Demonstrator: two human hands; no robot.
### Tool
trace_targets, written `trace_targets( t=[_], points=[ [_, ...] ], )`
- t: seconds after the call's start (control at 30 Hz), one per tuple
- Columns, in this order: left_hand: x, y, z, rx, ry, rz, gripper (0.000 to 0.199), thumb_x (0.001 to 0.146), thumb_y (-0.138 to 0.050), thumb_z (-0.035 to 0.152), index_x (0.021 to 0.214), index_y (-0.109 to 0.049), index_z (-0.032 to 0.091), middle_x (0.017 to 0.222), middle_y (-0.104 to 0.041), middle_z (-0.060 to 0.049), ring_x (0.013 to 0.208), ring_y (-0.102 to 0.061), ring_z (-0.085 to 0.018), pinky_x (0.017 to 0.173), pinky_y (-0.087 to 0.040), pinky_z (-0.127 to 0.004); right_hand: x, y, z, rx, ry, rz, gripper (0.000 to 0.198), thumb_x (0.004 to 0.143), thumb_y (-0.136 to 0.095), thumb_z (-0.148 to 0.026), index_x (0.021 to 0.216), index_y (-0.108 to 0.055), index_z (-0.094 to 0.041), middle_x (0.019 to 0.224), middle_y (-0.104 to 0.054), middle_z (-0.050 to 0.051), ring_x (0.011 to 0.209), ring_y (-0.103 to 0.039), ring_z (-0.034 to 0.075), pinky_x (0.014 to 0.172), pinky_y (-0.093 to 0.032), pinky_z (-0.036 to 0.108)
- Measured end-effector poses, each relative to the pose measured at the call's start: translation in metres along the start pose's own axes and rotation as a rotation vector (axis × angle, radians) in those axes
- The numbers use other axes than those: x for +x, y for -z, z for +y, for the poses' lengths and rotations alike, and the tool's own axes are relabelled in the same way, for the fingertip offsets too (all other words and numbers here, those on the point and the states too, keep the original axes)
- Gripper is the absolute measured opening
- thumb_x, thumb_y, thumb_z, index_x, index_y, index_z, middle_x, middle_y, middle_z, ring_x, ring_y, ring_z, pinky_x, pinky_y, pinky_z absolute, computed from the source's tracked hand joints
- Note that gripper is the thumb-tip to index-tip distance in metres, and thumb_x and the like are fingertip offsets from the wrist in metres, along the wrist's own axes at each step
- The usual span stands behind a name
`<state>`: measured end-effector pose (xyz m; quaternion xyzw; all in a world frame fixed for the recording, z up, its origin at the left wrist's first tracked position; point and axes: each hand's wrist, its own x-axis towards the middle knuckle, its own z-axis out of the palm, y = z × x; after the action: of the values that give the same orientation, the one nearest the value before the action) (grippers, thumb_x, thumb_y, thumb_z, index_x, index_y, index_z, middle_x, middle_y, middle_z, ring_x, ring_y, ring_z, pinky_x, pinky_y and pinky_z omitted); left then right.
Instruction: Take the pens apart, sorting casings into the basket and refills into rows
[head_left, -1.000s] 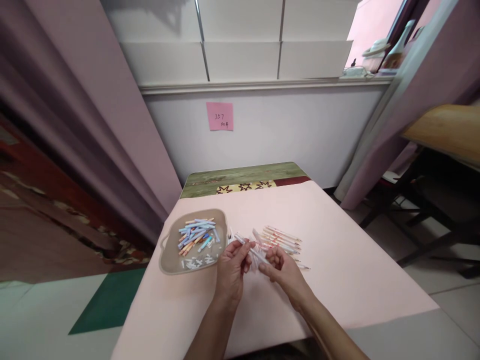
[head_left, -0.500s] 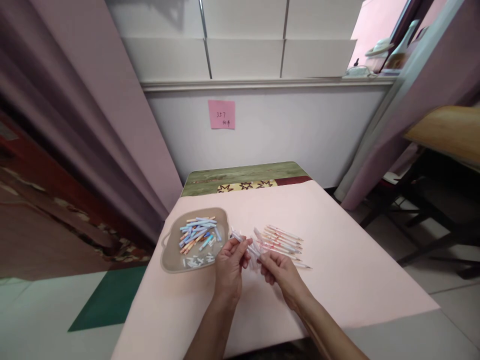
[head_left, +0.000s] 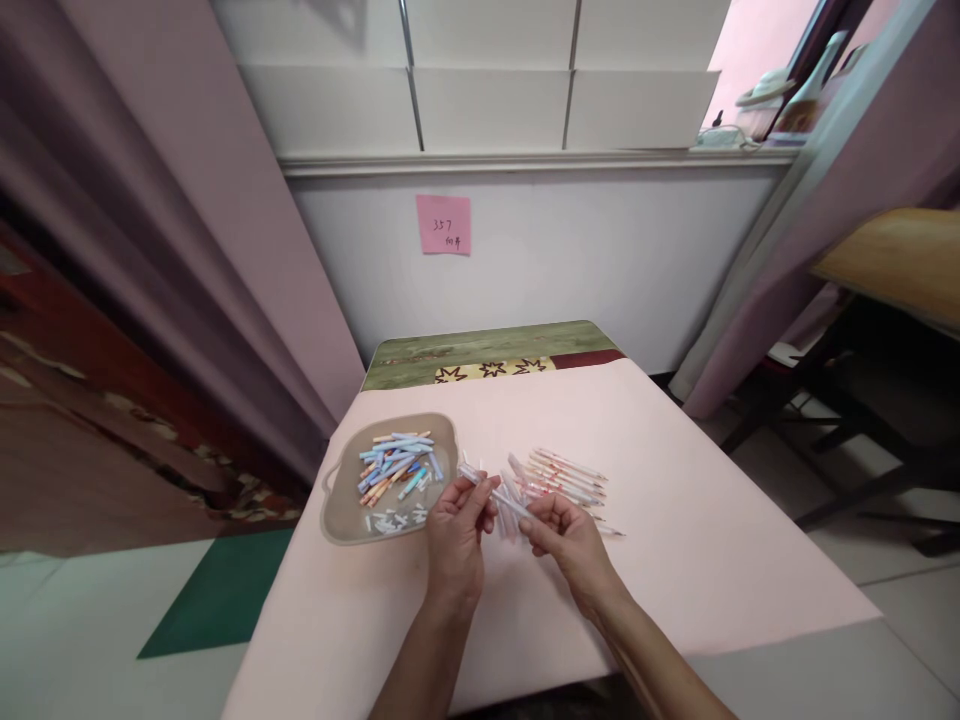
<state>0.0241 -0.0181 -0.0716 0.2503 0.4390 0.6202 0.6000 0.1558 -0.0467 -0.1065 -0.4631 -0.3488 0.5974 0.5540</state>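
Observation:
A pale, slim pen spans the gap between my hands, slanting down to the right. My left hand pinches its upper left part between thumb and fingers. At its lower right end, the fingertips of my right hand are closed on it. Beneath the pen lie several pale translucent pieces, partly hidden by it. Several white pens with reddish marks lie side by side just beyond my right hand, tips pointing right. Left of my hands sits a beige tray.
Inside the tray are several blue and orange pen parts and small white pieces. A pink cloth covers most of the table. A pink note is stuck on the wall behind. A dark chair stands at the right.
My right hand has shifted slightly to the right along the pen, so more of it shows between my hands. The tray and the row of pens have stayed put.

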Motion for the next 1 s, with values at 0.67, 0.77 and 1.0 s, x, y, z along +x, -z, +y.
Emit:
trace_targets(
  t=[0.67,0.77,1.0],
  points=[
    [0.012,0.022,0.031,0.144,-0.426,0.248,0.026,0.066,-0.078,0.026,0.073,-0.055,0.017,0.059,-0.056,0.006,0.049,-0.047,-0.006,0.045,-0.036,-0.017,0.016,0.003,0.007,-0.765,0.281,0.174,0.019,0.076,-0.065,-0.035,0.070,-0.056,-0.019,0.057,-0.053,-0.003,0.053,-0.048,0.012,0.054,-0.034,0.023],
    [0.008,0.022,0.025,0.212,-0.422,0.179,0.024,0.068,-0.076,0.027,0.075,-0.055,0.017,0.059,-0.054,0.006,0.050,-0.046,-0.007,0.045,-0.035,-0.018,0.024,-0.016,0.006,-1.065,0.388,0.205,0.011,0.079,-0.060,-0.030,0.074,-0.057,-0.020,0.065,-0.062,-0.001,0.059,-0.055,0.014,0.056,-0.032,0.024],
    [0.003,0.027,0.024,0.502,-0.406,0.077,0.023,0.071,-0.073,0.033,0.080,-0.056,0.020,0.064,-0.058,0.004,0.057,-0.052,-0.010,0.055,-0.041,-0.021,-0.010,-0.015,0.006,-1.285,0.520,0.159,0.014,0.085,-0.053,-0.033,0.078,-0.057,-0.021,0.069,-0.065,0.000,0.058,-0.059,0.014,0.054,-0.030,0.023]
  ],
)
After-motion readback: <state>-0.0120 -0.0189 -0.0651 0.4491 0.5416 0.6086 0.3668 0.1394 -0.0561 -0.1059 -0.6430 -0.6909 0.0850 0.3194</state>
